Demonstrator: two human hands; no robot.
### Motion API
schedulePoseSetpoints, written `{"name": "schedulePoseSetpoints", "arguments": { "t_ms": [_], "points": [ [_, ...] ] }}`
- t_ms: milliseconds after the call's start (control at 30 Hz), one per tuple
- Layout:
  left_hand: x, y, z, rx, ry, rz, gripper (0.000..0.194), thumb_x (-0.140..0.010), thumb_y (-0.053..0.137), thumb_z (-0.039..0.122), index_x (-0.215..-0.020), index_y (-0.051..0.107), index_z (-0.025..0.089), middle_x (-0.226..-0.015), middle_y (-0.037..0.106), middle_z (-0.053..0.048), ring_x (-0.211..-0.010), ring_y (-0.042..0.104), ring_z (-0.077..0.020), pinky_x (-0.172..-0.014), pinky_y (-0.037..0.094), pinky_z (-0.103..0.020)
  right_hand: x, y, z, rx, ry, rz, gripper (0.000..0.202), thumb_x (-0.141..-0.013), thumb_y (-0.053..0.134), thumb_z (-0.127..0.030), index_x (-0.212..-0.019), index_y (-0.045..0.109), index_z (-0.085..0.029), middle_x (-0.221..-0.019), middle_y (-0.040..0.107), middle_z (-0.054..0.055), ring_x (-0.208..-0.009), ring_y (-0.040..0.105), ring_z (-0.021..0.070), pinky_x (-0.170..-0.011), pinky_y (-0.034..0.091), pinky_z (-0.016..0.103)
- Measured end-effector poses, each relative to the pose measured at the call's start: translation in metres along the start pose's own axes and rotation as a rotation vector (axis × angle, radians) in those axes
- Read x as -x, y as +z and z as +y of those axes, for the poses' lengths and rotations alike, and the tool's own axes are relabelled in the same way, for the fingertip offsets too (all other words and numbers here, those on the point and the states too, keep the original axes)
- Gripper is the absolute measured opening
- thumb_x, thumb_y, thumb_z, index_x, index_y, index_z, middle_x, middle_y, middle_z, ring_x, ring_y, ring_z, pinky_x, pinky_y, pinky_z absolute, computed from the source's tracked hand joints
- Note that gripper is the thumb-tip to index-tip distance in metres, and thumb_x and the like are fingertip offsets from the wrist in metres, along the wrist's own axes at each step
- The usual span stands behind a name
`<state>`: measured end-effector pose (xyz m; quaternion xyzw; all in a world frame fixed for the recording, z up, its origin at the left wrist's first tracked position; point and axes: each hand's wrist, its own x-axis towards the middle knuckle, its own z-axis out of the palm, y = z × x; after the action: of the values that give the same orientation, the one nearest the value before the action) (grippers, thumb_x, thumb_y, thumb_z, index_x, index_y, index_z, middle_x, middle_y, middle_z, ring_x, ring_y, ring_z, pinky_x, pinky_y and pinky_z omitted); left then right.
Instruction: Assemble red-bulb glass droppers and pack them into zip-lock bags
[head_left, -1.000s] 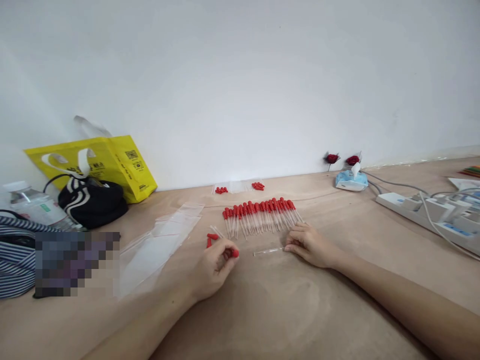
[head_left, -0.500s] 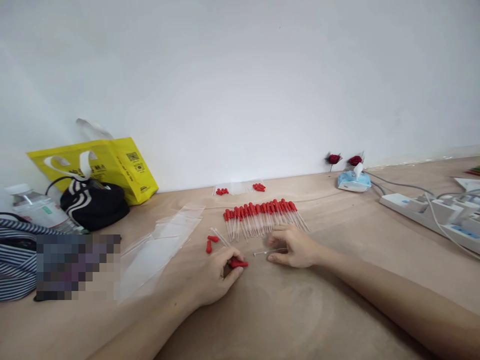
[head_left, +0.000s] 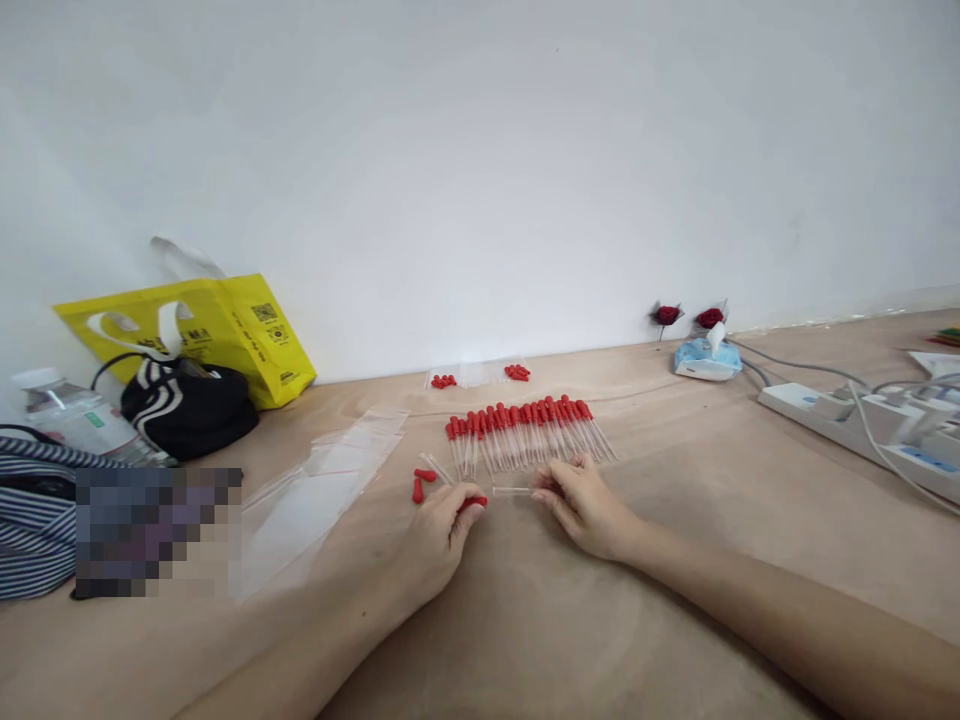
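My left hand [head_left: 444, 525] pinches a red rubber dropper bulb [head_left: 474, 502] between thumb and fingers. Facing it, my right hand [head_left: 585, 505] is closed on a thin clear glass dropper tube [head_left: 511, 491], whose end points left at the bulb with a small gap between them. Just beyond the hands lies a row of droppers [head_left: 517, 430], clear tubes with red bulbs on their far ends. Beside my left hand are two loose red bulbs [head_left: 424, 475] and a few bare tubes [head_left: 436, 463].
Clear plastic bags [head_left: 322, 500] lie left of the hands. Farther off stand a yellow bag [head_left: 259, 340], a black cap [head_left: 187, 405] and a plastic bottle [head_left: 71, 415]. More red bulbs [head_left: 517, 373] lie by the wall. On the right are a tissue pack [head_left: 706, 360] and a power strip [head_left: 817, 415].
My right hand has closed on the glass tube, lifting and levelling it toward the left hand. The left hand has shifted slightly away from me, still holding the bulb.
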<state>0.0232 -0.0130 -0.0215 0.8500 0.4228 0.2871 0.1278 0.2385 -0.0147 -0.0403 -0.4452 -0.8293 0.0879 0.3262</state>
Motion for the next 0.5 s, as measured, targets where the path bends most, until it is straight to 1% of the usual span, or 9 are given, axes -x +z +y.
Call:
{"name": "schedulePoseSetpoints", "arguments": {
  "t_ms": [67, 133, 300, 400, 500],
  "points": [
    [-0.0010, -0.0007, 0.0012, 0.029, -0.034, -0.030, 0.015, -0.085, 0.035, 0.021, -0.084, 0.050, 0.020, -0.076, 0.062, -0.001, -0.070, 0.057, -0.0158, -0.066, 0.043, -0.027, 0.0014, 0.0026, -0.0026, -0.033, -0.033, 0.031, 0.018, -0.086, 0.037, -0.020, -0.098, 0.050, -0.019, -0.080, 0.060, 0.004, -0.070, 0.052, 0.0145, -0.071, 0.030, 0.031],
    [-0.0021, -0.0006, 0.0010, 0.058, -0.053, -0.061, 0.016, -0.086, 0.034, 0.021, -0.086, 0.050, 0.019, -0.074, 0.062, 0.000, -0.067, 0.058, -0.0151, -0.063, 0.043, -0.025, 0.0022, 0.0047, -0.0043, -0.043, -0.064, 0.047, 0.023, -0.087, 0.036, -0.020, -0.104, 0.051, -0.020, -0.084, 0.060, 0.005, -0.073, 0.052, 0.0149, -0.071, 0.030, 0.031],
    [-0.0041, 0.0010, -0.0031, 0.087, -0.056, -0.077, 0.020, -0.085, 0.034, 0.023, -0.084, 0.053, 0.017, -0.066, 0.058, 0.001, -0.062, 0.057, -0.0143, -0.058, 0.042, -0.023, 0.0020, 0.0083, -0.0062, -0.065, -0.077, 0.043, 0.024, -0.087, 0.037, -0.021, -0.101, 0.057, -0.021, -0.081, 0.060, 0.004, -0.073, 0.052, 0.0142, -0.071, 0.030, 0.031],
    [-0.0042, 0.0018, -0.0044, 0.102, -0.043, -0.057, 0.021, -0.085, 0.035, 0.024, -0.080, 0.054, 0.017, -0.064, 0.056, 0.001, -0.061, 0.055, -0.0136, -0.057, 0.041, -0.022, 0.0015, 0.0094, -0.0072, -0.087, -0.085, 0.034, 0.024, -0.086, 0.039, -0.021, -0.099, 0.059, -0.020, -0.078, 0.060, 0.004, -0.069, 0.051, 0.0133, -0.072, 0.030, 0.031],
    [-0.0039, 0.0030, -0.0053, 0.136, -0.045, -0.037, 0.020, -0.084, 0.038, 0.024, -0.081, 0.056, 0.016, -0.065, 0.057, 0.001, -0.061, 0.055, -0.0136, -0.058, 0.042, -0.022, 0.0013, 0.0099, -0.0082, -0.099, -0.083, 0.028, 0.023, -0.086, 0.042, -0.023, -0.097, 0.061, -0.021, -0.073, 0.059, 0.003, -0.065, 0.050, 0.0124, -0.071, 0.030, 0.031]
  ]
}}
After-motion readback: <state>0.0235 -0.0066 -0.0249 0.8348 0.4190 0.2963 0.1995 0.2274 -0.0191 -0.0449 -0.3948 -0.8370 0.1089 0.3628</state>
